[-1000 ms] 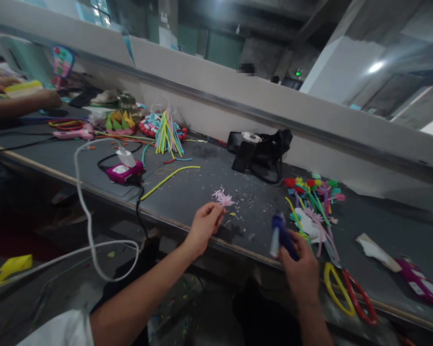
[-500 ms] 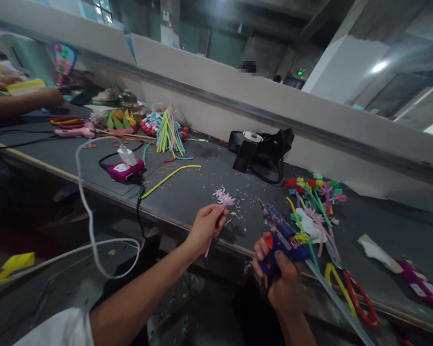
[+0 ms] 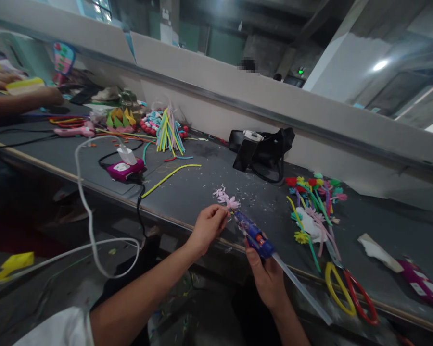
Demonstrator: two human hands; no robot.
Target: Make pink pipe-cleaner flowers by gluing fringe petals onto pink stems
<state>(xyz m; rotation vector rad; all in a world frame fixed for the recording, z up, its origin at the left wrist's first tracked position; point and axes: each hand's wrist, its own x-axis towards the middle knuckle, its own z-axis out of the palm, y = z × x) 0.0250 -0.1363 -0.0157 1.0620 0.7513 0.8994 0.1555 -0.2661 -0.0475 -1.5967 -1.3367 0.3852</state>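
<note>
Between the fingertips of my left hand (image 3: pixel 210 226) is a pink pipe-cleaner flower (image 3: pixel 233 203), its petals spread out above the fingers. My right hand (image 3: pixel 265 274) is wrapped round a blue glue gun (image 3: pixel 254 234). A long clear glue stick (image 3: pixel 303 288) juts from the back of the gun. The nozzle is right by the underside of the flower; whether they touch I cannot tell. Small pink cut pieces (image 3: pixel 221 193) lie on the table behind the flower.
Finished flowers (image 3: pixel 315 192) and scissors (image 3: pixel 341 288) with red and yellow handles lie at right. A black bag (image 3: pixel 277 149) rests by the partition. A purple power socket (image 3: pixel 126 169), a yellow pipe cleaner (image 3: pixel 169 178) and a pipe-cleaner bundle (image 3: pixel 168 134) are at left. Another person's hands (image 3: pixel 39 96) work far left.
My right hand has brought the glue gun leftward, from beside the finished flowers to the pink flower. My left hand has tilted the flower slightly to the right.
</note>
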